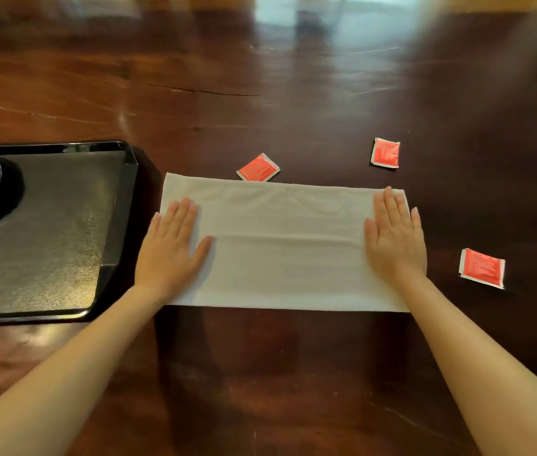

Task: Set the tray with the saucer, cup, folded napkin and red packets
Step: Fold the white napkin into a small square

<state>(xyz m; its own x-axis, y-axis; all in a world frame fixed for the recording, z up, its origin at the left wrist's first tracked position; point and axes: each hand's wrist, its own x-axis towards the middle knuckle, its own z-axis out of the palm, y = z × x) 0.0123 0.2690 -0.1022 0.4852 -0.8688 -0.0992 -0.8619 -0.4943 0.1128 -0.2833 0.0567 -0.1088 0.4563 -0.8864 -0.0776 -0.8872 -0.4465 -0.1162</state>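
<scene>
Both flat, open hands (170, 245) (395, 238) press the napkin (280, 245), lying lengthwise left-to-right.

Both hands flat on white napkin (281, 245); left hand (170, 246); right hand (395, 240).

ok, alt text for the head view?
Left hand and right hand press flat on the ends of a white napkin on a dark wooden table. Three red packets lie loose nearby; a black tray at left holds a saucer.
</scene>
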